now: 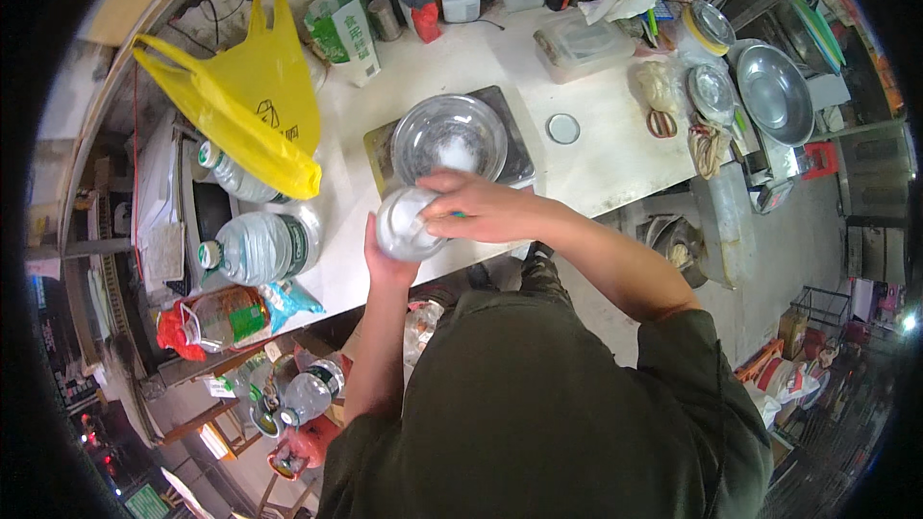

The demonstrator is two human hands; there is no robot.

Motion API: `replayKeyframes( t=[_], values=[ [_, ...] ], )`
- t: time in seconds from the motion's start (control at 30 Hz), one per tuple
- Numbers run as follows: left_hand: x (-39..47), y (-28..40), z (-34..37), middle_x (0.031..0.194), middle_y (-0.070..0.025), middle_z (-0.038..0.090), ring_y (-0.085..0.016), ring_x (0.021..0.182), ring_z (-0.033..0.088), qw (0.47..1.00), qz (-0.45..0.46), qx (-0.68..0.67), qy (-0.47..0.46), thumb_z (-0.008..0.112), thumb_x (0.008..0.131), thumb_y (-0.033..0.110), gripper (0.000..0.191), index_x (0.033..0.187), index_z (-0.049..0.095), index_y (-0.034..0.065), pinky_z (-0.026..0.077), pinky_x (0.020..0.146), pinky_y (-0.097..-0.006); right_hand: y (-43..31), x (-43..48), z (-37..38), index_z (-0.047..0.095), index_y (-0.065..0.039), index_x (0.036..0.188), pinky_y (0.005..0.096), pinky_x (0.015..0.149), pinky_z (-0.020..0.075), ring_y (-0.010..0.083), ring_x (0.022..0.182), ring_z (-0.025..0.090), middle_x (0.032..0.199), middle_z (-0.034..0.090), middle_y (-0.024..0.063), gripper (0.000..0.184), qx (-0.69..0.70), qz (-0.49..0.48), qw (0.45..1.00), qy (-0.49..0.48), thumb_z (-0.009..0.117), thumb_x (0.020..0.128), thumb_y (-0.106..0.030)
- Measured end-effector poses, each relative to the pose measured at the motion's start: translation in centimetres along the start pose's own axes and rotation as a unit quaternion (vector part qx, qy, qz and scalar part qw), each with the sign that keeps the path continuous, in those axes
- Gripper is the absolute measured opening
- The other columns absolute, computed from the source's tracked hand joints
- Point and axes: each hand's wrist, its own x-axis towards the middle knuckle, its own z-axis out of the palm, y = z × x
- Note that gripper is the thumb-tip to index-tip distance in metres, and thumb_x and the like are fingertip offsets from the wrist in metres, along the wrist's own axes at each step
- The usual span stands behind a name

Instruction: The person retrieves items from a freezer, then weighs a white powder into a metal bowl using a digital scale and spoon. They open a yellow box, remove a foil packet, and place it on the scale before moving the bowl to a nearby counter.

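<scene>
My left hand holds a clear jar of white powder, tilted at the table's front edge. My right hand is at the jar's mouth, its fingers closed around a thin utensil. Only a small green-blue bit of that utensil shows; the rest is hidden by the fingers. Just beyond the hands, a clear bowl contains a heap of white powder. The bowl rests on a flat, dark-topped device, whose kind I cannot tell. To the right lies a round lid.
A yellow plastic bag and large water bottles stand at the left. Behind are a green-and-white packet and a lidded plastic box. Scissors and a metal basin are on the right of the white table.
</scene>
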Motion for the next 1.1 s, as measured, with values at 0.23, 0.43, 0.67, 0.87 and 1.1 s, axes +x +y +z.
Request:
replayKeyframes(
  t=[0.23,0.43,0.67,0.87,1.1],
  values=[
    [-3.9,-0.8,-5.8,0.124,-0.0141,0.066,-0.044,0.106,0.065,0.983,0.009,-0.074,0.168,0.051,0.091,0.062,0.065,0.133,0.058,0.0118,0.058,0.068,-0.0553,25.0,-8.9,-6.6,0.071,-0.010,0.118,0.0397,0.087,0.0554,0.0329,0.096,0.070,0.112,0.071,0.0148,0.033,-0.200,0.370,0.852,0.312,0.069,0.085,-0.017],
    [-7.3,-1.1,-8.5,0.128,-0.0173,0.064,-0.047,0.108,0.063,0.967,0.022,-0.158,0.197,0.048,0.092,0.064,0.070,0.136,0.055,0.0097,0.056,0.077,-0.0628,30.5,-13.9,-0.9,0.069,-0.010,0.106,0.0520,0.088,0.0511,0.0371,0.108,0.058,0.116,0.061,0.0143,0.026,-0.382,0.402,0.814,0.174,0.066,0.082,-0.017],
    [-6.3,-1.9,-5.1,0.134,-0.0175,0.061,-0.042,0.120,0.060,0.968,-0.005,-0.160,0.192,0.045,0.097,0.059,0.064,0.138,0.055,0.0102,0.051,0.097,-0.0638,23.6,-14.4,-6.3,0.061,-0.002,0.094,0.0388,0.074,0.0530,0.0281,0.084,0.067,0.089,0.067,0.0125,0.013,-0.159,0.454,0.819,0.313,0.065,0.087,-0.012],
    [-3.1,-3.6,-0.7,0.137,-0.0139,0.061,-0.032,0.127,0.057,0.997,-0.033,-0.032,0.062,0.039,0.104,0.049,0.057,0.139,0.054,0.0072,0.044,0.110,-0.0512,1.6,-6.1,-6.5,0.059,-0.008,0.117,0.0271,0.083,0.0511,0.0091,0.094,0.061,0.099,0.063,-0.0001,0.020,0.398,0.209,0.880,0.155,0.063,0.099,-0.015],
    [-1.0,-5.8,2.7,0.138,-0.0127,0.060,-0.029,0.128,0.057,0.998,-0.062,-0.019,0.007,0.039,0.103,0.054,0.059,0.141,0.053,0.0101,0.044,0.110,-0.0473,-2.5,-3.7,2.6,0.065,-0.008,0.125,0.0456,0.106,0.0426,0.0381,0.126,0.051,0.136,0.055,0.0185,0.033,0.043,0.031,0.961,0.272,0.062,0.093,-0.013]
  ],
)
